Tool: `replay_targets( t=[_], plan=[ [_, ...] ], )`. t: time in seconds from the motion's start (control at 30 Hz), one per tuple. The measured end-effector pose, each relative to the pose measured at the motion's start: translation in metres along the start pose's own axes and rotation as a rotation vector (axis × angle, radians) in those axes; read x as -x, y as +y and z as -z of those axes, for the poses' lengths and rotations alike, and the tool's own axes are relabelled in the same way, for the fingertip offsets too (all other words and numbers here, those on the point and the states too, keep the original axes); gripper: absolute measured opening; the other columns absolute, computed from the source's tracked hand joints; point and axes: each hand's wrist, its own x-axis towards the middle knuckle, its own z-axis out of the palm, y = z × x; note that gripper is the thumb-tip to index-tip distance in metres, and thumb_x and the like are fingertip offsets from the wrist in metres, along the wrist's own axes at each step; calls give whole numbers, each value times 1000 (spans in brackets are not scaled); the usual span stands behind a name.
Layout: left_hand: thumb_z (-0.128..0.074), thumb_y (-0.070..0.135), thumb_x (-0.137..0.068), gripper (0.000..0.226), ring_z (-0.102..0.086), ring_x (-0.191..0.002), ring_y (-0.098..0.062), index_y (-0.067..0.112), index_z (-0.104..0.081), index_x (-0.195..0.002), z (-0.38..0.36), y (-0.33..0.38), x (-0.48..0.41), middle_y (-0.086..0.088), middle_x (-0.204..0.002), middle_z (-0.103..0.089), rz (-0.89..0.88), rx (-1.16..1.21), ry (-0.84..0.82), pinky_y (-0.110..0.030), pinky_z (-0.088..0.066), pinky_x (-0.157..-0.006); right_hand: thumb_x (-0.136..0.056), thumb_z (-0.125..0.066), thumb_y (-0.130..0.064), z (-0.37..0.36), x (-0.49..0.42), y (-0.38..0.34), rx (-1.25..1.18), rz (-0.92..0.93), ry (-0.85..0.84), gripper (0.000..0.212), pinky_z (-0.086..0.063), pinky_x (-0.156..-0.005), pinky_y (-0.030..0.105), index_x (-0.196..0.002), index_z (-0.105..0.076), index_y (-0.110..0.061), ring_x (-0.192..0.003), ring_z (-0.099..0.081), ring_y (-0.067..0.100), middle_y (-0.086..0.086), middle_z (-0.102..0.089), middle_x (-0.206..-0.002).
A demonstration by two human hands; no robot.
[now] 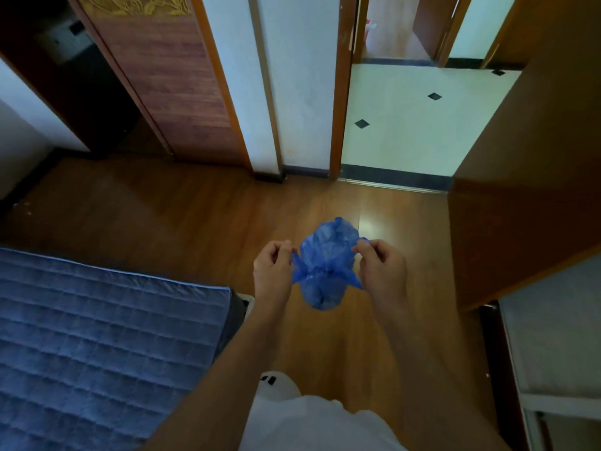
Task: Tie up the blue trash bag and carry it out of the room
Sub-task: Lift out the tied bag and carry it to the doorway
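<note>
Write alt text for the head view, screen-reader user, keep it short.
Two bare hands hold a small blue trash bag in the air over a wooden floor, the left hand and right hand each pinching a side of its gathered top and pulling outward. A blue quilted bed sits at left; an open doorway to a tiled hall lies ahead.

Head view, looking steeply down, forward toward doorway [390, 125].

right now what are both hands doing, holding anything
Left hand: closed, pinching the left flap of the blue trash bag.
Right hand: closed, pinching the bag's right flap.
</note>
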Motion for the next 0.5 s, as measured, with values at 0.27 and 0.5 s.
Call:
replay_targets(
  t=[0.27, 0.5],
  plan=[
    [-54, 27, -98, 28, -42, -53, -9, 23, -65, -73, -27, 8, -89, 14, -50, -50, 15, -11, 16, -33, -36, -56, -92, -64, -13, -38, -90, 2, 3, -33, -25, 25, -36, -45, 23, -69, -67, -3, -45, -41, 8, -5, -48, -48],
    [-52, 25, -100, 30, -42, -52, -8, 18, -62, -73, -42, 28, -210, 4, -59, -49, 9, -14, -68, -20, -35, -52, -95, -61, -15, -103, -194, -4, 57, -79, -54, 26, -34, -43, 22, -76, -67, 3, -41, -40, 4, -10, -47, -43]
  ],
)
